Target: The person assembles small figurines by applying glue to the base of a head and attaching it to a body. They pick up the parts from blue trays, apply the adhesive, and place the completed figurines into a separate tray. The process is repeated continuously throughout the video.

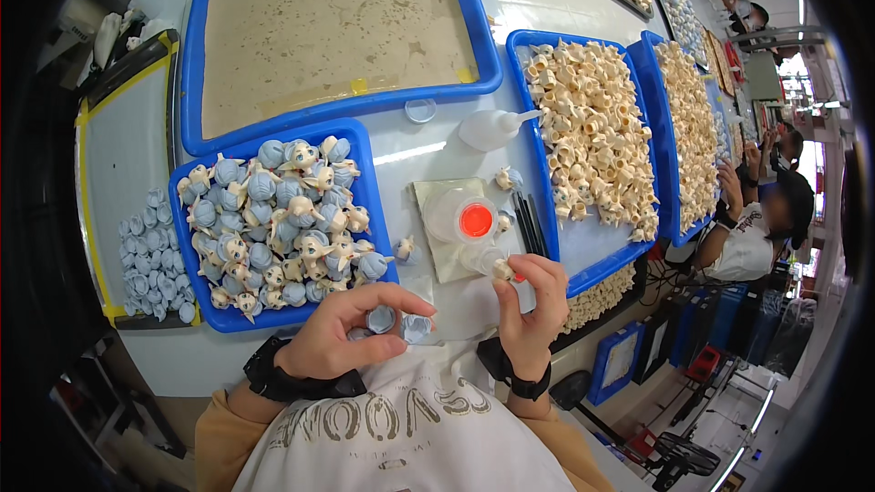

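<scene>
My left hand is closed round small hollow blue-grey doll hair pieces, one held out at thumb and fingertips. My right hand pinches a small cream doll-head part between thumb and fingers; its details are too small to tell. Just beyond that hand, a clear container with a round orange-red centre stands on a pale square board. To the left, a blue tray is heaped with doll heads with blue-grey hair.
Loose hair pieces lie left of that tray. A white squeeze bottle, a clear lid and dark slender sticks are mid-table. Blue trays of cream parts stand right, a paper-lined tray behind. A co-worker sits far right.
</scene>
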`<act>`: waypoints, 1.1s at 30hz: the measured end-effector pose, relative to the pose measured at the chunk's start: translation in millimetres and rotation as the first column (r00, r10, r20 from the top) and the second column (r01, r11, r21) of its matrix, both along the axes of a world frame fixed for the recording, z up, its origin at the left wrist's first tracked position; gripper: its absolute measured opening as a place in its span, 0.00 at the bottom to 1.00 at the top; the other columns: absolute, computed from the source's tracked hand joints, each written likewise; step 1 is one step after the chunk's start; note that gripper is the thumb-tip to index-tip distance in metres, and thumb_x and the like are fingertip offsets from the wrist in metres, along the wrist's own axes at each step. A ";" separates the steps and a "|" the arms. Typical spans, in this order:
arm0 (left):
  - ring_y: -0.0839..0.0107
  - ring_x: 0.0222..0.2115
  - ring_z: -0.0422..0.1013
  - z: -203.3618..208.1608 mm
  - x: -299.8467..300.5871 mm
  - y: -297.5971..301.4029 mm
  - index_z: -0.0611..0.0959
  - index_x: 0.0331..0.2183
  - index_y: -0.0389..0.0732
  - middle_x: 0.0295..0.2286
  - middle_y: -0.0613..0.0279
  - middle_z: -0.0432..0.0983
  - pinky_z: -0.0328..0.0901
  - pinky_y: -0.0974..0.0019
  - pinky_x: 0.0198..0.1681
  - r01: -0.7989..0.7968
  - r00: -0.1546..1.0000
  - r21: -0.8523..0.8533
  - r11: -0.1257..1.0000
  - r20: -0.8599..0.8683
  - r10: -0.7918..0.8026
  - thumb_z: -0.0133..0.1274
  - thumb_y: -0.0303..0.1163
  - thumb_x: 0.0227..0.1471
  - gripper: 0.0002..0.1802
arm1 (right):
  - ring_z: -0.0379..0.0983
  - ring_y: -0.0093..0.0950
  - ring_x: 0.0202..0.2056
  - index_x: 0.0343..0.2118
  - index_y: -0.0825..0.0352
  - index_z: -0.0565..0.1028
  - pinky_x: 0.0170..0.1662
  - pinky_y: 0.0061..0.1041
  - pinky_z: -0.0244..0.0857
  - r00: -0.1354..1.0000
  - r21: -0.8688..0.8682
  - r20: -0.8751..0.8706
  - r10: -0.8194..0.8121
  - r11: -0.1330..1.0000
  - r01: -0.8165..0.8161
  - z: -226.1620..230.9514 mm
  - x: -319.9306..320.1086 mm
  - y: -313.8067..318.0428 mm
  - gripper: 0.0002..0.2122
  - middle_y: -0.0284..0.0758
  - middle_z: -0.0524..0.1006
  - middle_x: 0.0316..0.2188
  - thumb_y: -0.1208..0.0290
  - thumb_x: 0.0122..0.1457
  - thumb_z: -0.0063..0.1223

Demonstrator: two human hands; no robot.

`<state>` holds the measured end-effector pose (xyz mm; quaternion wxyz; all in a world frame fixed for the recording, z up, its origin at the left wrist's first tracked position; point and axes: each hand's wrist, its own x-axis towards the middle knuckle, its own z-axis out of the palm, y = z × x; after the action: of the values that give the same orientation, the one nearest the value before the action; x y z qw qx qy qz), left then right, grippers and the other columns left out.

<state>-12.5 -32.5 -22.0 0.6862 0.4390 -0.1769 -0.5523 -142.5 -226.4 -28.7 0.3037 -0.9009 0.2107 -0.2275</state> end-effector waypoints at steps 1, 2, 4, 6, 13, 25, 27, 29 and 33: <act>0.81 0.29 0.63 0.6 0.0 -0.2 0.74 0.43 0.37 0.34 0.66 0.70 0.57 0.79 0.34 0.007 1.000 0.002 1.000 -0.004 -0.007 0.51 0.20 0.42 0.20 | 0.66 0.34 0.33 0.33 0.66 0.72 0.40 0.29 0.57 1.000 0.001 0.008 -0.004 1.000 0.004 0.3 0.0 0.0 0.14 0.35 0.72 0.31 0.79 0.40 0.59; 0.82 0.28 0.63 0.2 0.3 0.5 0.74 0.43 0.37 0.33 0.66 0.70 0.57 0.79 0.34 0.013 1.000 0.004 1.000 -0.011 -0.013 0.52 0.20 0.42 0.20 | 0.67 0.33 0.33 0.33 0.67 0.72 0.40 0.29 0.57 1.000 0.002 0.012 -0.006 1.000 0.006 0.1 0.4 1.0 0.14 0.35 0.73 0.31 0.78 0.40 0.59; 0.82 0.29 0.63 -2.0 -0.3 1.1 0.74 0.43 0.37 0.32 0.67 0.70 0.58 0.78 0.34 0.005 1.000 0.017 1.000 -0.028 -0.004 0.52 0.21 0.42 0.21 | 0.67 0.33 0.32 0.33 0.67 0.72 0.39 0.30 0.58 0.990 0.100 0.138 0.033 0.994 -0.047 5.4 2.0 6.5 0.15 0.36 0.73 0.31 0.78 0.39 0.60; 0.82 0.29 0.63 -2.3 -1.8 1.0 0.73 0.42 0.37 0.31 0.67 0.69 0.58 0.78 0.34 -0.006 0.999 0.031 0.999 -0.035 0.007 0.53 0.21 0.42 0.21 | 0.68 0.31 0.31 0.34 0.67 0.72 0.38 0.31 0.59 0.957 0.210 0.265 0.116 0.962 -0.175 21.2 7.4 13.7 0.16 0.35 0.73 0.31 0.76 0.38 0.62; 0.84 0.27 0.62 -0.2 0.8 0.7 0.74 0.40 0.37 0.29 0.69 0.69 0.57 0.79 0.33 -0.020 0.997 0.014 1.000 0.074 0.018 0.52 0.28 0.46 0.16 | 0.69 0.28 0.29 0.33 0.64 0.74 0.36 0.29 0.59 0.865 0.239 0.320 0.386 0.851 -0.468 38.6 23.9 30.4 0.17 0.33 0.75 0.31 0.70 0.37 0.65; 0.84 0.19 0.59 1.7 -0.8 8.5 0.72 0.39 0.35 0.22 0.68 0.68 0.55 0.79 0.22 0.159 0.973 0.005 0.987 -0.170 -0.156 0.35 0.41 0.59 0.20 | 0.68 0.27 0.28 0.34 0.65 0.76 0.35 0.26 0.59 0.823 0.087 0.251 0.510 0.835 -0.544 39.5 31.7 34.9 0.17 0.32 0.74 0.31 0.72 0.36 0.63; 0.84 0.19 0.59 3.0 -1.2 7.5 0.72 0.39 0.35 0.21 0.68 0.68 0.56 0.79 0.22 0.143 0.979 0.032 0.989 -0.152 -0.136 0.33 0.40 0.59 0.19 | 0.68 0.26 0.28 0.34 0.65 0.76 0.35 0.26 0.59 0.822 0.034 0.216 0.527 0.837 -0.546 43.3 34.4 34.1 0.17 0.31 0.74 0.30 0.72 0.36 0.62; 0.84 0.19 0.59 2.7 -1.8 6.0 0.72 0.38 0.35 0.20 0.68 0.68 0.56 0.79 0.22 0.133 0.985 0.044 0.990 -0.115 -0.127 0.32 0.39 0.60 0.19 | 0.68 0.26 0.28 0.34 0.65 0.76 0.35 0.26 0.60 0.818 0.005 0.196 0.541 0.834 -0.552 44.1 35.6 32.4 0.17 0.31 0.74 0.30 0.72 0.36 0.62; 0.84 0.18 0.59 6.1 -2.9 6.4 0.72 0.36 0.36 0.19 0.69 0.67 0.56 0.79 0.21 0.118 0.991 0.082 0.990 -0.070 -0.112 0.32 0.39 0.60 0.18 | 0.68 0.24 0.27 0.34 0.65 0.76 0.34 0.25 0.60 0.818 -0.012 0.184 0.545 0.833 -0.553 45.1 35.1 31.8 0.17 0.30 0.74 0.30 0.71 0.36 0.63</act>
<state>-15.4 -26.1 -15.9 0.6391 0.4388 -0.1555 -0.6123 -107.4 -194.7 16.4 0.3930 -0.8924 -0.0811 -0.2061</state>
